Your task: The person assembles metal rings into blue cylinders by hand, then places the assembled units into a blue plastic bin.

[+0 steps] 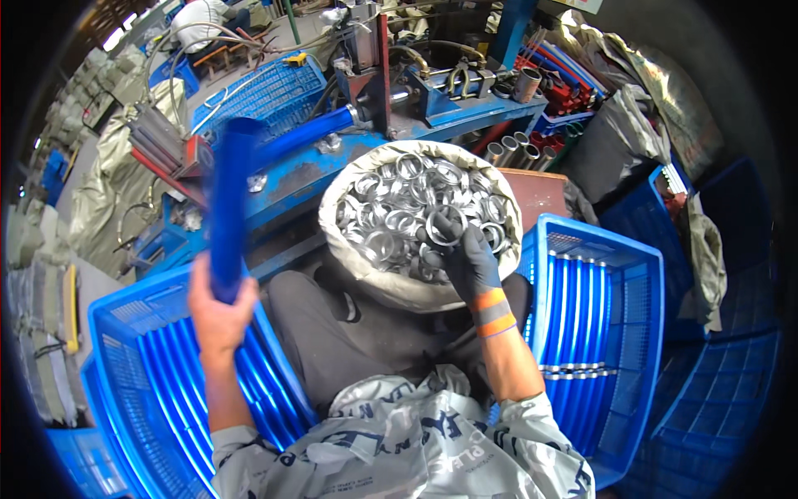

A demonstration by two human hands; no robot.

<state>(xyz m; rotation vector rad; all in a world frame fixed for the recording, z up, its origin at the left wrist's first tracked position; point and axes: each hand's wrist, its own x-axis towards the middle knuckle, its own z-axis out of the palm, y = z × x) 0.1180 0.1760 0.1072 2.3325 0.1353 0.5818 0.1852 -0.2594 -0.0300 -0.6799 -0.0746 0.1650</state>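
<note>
My bare left hand (221, 309) is closed round the lower end of a blue tube (230, 191), which stands nearly upright above the left crate and is smeared by motion. My right hand (470, 262), in a dark glove with an orange and grey cuff, reaches into a white sack (349, 262) full of shiny metal rings (407, 170). Its fingers are closed on one metal ring (443, 226) over the pile. Another blue tube (307, 135) lies at the machine (416, 91) beyond, its right end against a metal fitting.
Blue tubes fill the left crate (116, 308). Blue tubes with metal ends lie in the right crate (640, 274). Bare metal tubes (519, 152) stand right of the sack. A person (199, 25) sits at the far left. Stacked blue crates (715, 399) are at the right.
</note>
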